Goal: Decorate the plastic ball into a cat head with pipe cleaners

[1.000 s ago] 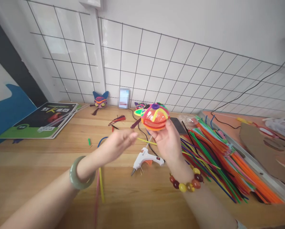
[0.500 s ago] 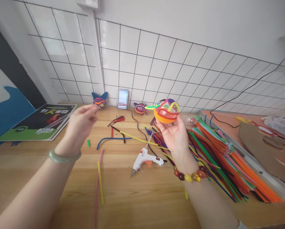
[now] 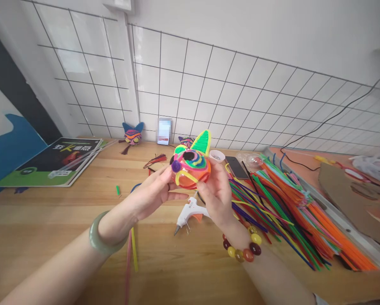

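Between my two hands is a pipe-cleaner animal head (image 3: 194, 167) on a clear ball, with green, yellow-edged ears, a purple nose and an orange-red underside. My right hand (image 3: 220, 190) wraps its right side, thumb in front. From the left, my left hand (image 3: 156, 186) grips the ball near the nose, with some fingers reaching beneath. A white hot glue gun (image 3: 190, 214) lies on the table below, its back end partly hidden by my right hand. Yellow and pink pipe cleaners (image 3: 134, 250) lie nearer to me.
Bundles of coloured pipe cleaners (image 3: 291, 207) cover the right side, beside a phone (image 3: 236, 167) and a small white cup (image 3: 217, 156). A finished animal head (image 3: 132, 134) and a lit phone (image 3: 163, 131) stand by the tiled wall. A magazine (image 3: 50, 163) lies left.
My right hand has brought the animal head left and down and turned it so its face shows. My left hand has moved right and taken hold of it too.
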The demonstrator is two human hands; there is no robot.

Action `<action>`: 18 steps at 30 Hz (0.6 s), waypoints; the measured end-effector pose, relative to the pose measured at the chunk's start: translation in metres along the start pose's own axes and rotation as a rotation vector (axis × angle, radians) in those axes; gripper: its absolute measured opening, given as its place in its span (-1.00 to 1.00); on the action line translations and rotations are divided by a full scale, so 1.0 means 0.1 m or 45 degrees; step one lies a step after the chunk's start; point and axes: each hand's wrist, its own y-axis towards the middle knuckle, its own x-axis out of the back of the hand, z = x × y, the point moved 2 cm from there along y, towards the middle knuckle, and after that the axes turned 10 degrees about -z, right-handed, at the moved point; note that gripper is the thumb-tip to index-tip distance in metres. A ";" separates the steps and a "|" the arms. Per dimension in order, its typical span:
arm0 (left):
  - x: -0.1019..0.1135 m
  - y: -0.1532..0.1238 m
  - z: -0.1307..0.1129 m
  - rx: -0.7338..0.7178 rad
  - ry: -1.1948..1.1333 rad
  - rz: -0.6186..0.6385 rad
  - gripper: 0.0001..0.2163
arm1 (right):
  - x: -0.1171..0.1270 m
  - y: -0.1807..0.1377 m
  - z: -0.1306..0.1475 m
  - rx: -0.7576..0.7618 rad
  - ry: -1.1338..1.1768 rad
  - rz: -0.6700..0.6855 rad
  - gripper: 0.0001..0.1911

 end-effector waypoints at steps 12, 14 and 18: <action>-0.16 -0.03 0.00 -0.197 0.081 -0.270 -0.53 | 0.17 0.04 -0.19 0.067 -0.159 0.274 -0.50; -0.18 -0.04 0.00 -0.258 0.125 -0.324 -0.54 | 0.20 0.04 -0.22 0.107 -0.205 0.276 -0.49; -0.22 -0.05 0.01 -0.401 0.229 -0.406 -0.53 | 0.25 0.04 -0.26 0.167 -0.310 0.290 -0.46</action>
